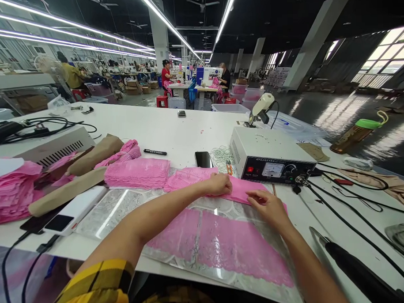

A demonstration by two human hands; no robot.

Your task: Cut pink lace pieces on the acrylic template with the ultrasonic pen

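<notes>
My left hand is curled closed, pressing on a pink lace piece that lies just in front of the white control box. My right hand pinches the near edge of the same lace piece with its fingers together. Both hands rest over a clear plastic sheet that covers wider pink lace strips. A folded stack of pink lace sits to the left of my left hand.
A black phone, small scissors and a marker lie behind the lace. Black cables and a dark handheld tool run along the right. A white power bank, paper-wrapped rolls and another pink stack sit left. Other people work far behind.
</notes>
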